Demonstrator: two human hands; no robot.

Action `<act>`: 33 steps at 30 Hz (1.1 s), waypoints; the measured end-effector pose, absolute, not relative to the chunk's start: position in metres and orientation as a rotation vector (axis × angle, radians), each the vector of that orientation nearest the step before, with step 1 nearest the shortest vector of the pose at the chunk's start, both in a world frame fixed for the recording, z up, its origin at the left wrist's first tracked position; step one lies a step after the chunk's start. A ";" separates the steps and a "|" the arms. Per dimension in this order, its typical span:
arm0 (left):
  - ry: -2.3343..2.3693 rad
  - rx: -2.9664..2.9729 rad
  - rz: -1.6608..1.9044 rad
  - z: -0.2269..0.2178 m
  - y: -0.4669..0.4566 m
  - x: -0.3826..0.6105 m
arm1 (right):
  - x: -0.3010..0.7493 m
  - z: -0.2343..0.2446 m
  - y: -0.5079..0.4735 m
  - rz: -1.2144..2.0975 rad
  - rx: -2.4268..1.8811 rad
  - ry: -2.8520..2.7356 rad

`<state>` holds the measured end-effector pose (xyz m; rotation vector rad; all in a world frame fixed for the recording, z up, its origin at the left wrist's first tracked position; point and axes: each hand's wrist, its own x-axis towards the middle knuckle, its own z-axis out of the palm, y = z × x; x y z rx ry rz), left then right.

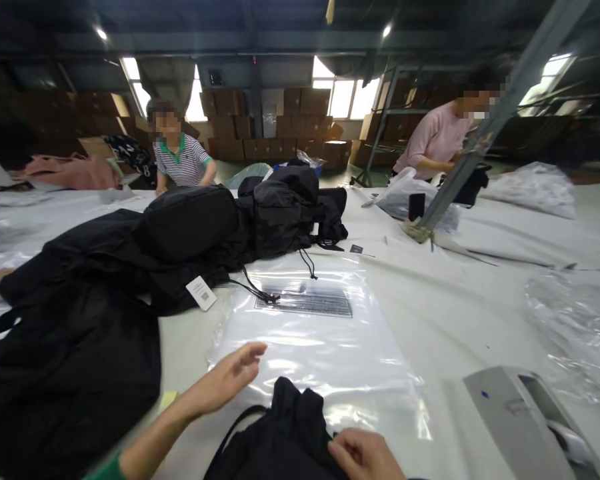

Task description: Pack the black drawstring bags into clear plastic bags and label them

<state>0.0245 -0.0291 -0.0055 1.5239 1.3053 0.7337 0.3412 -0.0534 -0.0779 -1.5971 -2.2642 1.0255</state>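
A black fabric bag (285, 433) with a gathered top and a strap lies at the bottom edge, partly out of view. On its right side, the curled fingers of my right hand (363, 455) grip the fabric. My left hand (230, 375) is above the bag's upper left, fingers stretched out and holding nothing. Under and beyond the hands lies a stack of clear plastic bags (330, 347) with a printed block of text. Black drawstring cords (260, 293) from the piled bags rest on the plastic.
A long heap of black bags (190, 223), one with a white tag (201, 293), covers the left. A grey device (520, 417) and crumpled plastic (580, 333) are right, near a slanted metal post (475, 150). Two people (183, 157) work across the white table (460, 313).
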 end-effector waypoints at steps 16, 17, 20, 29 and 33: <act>1.463 1.587 0.596 -0.017 -0.170 0.039 | 0.350 -0.047 -0.083 0.985 -1.344 -2.285; 1.515 1.680 0.629 -0.013 -0.161 0.035 | 0.349 -0.042 -0.081 0.960 -1.299 -2.285; 1.641 1.949 0.655 -0.001 -0.115 0.028 | 0.343 -0.027 -0.061 0.797 -1.180 -2.274; 1.580 2.127 0.306 -0.051 0.004 0.064 | 0.321 -0.055 0.034 0.657 -1.326 -2.272; 1.664 2.117 0.220 -0.071 0.009 0.075 | 0.313 -0.075 0.041 0.624 -1.451 -2.315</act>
